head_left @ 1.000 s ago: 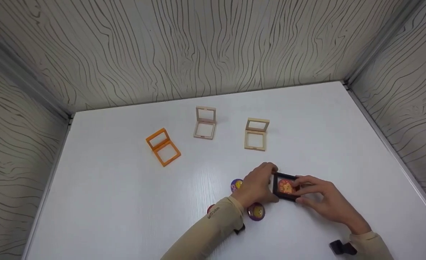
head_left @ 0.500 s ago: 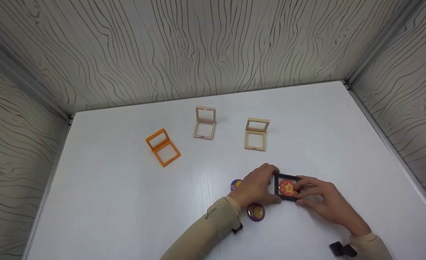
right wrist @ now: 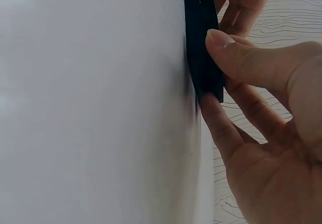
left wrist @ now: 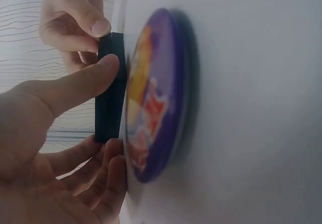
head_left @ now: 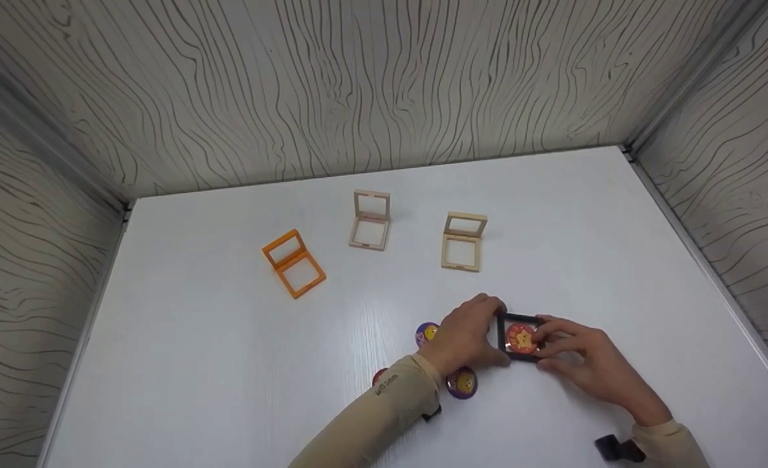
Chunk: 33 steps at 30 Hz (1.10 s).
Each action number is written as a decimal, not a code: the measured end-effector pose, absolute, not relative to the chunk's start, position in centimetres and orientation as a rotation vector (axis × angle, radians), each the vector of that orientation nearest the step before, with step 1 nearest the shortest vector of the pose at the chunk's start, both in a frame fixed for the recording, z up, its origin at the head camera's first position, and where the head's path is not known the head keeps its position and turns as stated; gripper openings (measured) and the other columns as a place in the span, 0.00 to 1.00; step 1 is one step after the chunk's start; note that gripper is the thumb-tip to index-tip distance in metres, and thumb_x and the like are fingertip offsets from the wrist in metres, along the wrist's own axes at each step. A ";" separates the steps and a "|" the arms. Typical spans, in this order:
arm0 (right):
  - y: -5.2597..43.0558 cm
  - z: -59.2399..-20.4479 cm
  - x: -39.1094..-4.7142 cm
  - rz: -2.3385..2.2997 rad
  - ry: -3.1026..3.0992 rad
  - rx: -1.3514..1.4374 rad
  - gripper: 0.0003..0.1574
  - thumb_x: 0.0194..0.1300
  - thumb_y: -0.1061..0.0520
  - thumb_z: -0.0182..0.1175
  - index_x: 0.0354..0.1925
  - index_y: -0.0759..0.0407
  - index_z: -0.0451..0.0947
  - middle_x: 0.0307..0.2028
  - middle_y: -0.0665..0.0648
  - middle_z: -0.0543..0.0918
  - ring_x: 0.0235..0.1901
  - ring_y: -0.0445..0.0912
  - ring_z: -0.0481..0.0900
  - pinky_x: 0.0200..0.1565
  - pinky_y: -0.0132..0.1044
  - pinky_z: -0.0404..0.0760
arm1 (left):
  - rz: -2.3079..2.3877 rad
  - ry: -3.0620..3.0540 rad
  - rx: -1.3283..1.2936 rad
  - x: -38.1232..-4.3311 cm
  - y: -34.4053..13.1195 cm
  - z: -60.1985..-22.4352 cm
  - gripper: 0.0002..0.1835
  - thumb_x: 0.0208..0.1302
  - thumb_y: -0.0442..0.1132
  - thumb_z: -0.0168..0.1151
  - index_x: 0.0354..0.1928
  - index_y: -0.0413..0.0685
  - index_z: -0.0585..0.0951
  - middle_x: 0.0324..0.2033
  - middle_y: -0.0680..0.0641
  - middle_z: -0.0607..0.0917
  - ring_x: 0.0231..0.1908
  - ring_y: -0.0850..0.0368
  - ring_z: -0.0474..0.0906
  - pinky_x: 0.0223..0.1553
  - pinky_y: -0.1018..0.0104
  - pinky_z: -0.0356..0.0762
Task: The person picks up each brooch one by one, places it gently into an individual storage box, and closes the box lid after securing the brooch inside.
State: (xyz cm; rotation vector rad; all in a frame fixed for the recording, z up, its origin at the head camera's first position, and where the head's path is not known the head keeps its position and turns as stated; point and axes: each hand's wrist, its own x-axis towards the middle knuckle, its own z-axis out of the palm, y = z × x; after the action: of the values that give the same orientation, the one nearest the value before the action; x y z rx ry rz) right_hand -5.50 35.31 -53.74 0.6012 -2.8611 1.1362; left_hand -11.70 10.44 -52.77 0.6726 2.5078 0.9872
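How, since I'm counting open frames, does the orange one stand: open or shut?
Open: the head view shows the orange frame unfolded, its two halves meeting along one edge.

I count one orange frame (head_left: 291,261), one pale pink frame (head_left: 372,217), one tan frame (head_left: 463,234) and one black frame (head_left: 501,334), four in all. Two purple badges (head_left: 463,383) and two red badges (head_left: 520,338) show, also four. There's one left hand (head_left: 467,335), one right hand (head_left: 584,354), one table (head_left: 227,364).
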 end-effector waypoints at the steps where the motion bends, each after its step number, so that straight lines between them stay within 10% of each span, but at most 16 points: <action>1: 35.3 -53.7 -5.5 1.133 -2.863 0.600 0.20 0.54 0.64 0.81 0.35 0.36 0.93 0.52 0.42 0.87 0.68 0.33 0.74 0.64 0.17 0.65 | 0.992 2.507 0.669 -11.6 10.5 -52.7 0.38 0.50 0.49 0.88 0.64 0.59 0.80 0.52 0.60 0.82 0.50 0.68 0.78 0.61 0.70 0.78; 23: 35.5 -51.4 -7.7 1.082 -2.816 0.761 0.21 0.53 0.68 0.81 0.40 0.45 0.94 0.50 0.46 0.90 0.59 0.39 0.84 0.60 0.15 0.70 | 0.778 2.654 0.702 -10.7 8.6 -50.3 0.37 0.60 0.45 0.82 0.70 0.55 0.75 0.63 0.53 0.79 0.56 0.60 0.77 0.57 0.70 0.80; 33: 34.8 -50.9 -10.9 1.214 -2.884 0.729 0.13 0.68 0.62 0.73 0.50 0.51 0.90 0.48 0.49 0.90 0.49 0.43 0.88 0.54 0.37 0.87 | 0.787 2.820 0.673 -9.4 4.1 -50.6 0.30 0.61 0.43 0.81 0.63 0.48 0.81 0.59 0.47 0.83 0.51 0.53 0.79 0.53 0.63 0.83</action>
State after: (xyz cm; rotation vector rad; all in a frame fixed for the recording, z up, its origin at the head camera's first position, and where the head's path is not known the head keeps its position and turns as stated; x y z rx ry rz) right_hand -10.89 34.80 -50.90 0.7287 -2.8840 1.2142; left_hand -9.38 4.14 -50.55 0.6735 2.8204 0.7867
